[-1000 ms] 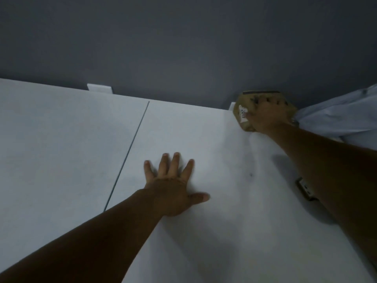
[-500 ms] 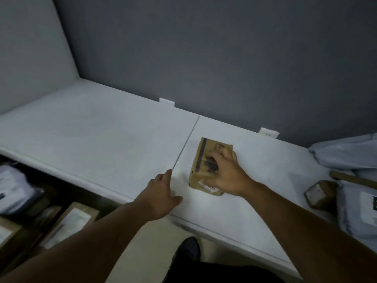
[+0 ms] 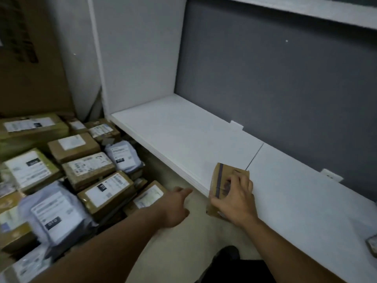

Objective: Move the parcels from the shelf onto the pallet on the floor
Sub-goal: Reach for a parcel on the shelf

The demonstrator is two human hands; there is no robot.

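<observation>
Gripping parcel point(image 3: 221, 179), right fingers point(image 3: 238, 181) curled

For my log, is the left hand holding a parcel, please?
No, the left hand is empty; only the right hand grips the small cardboard box.

The right hand point(image 3: 234, 203) is curled over a small box point(image 3: 224, 172), the thumb set against its left face, the forearm stretched forward. The left hand point(image 3: 177, 207) is held out, fingers loosely extended (somewhat blurred).
</observation>
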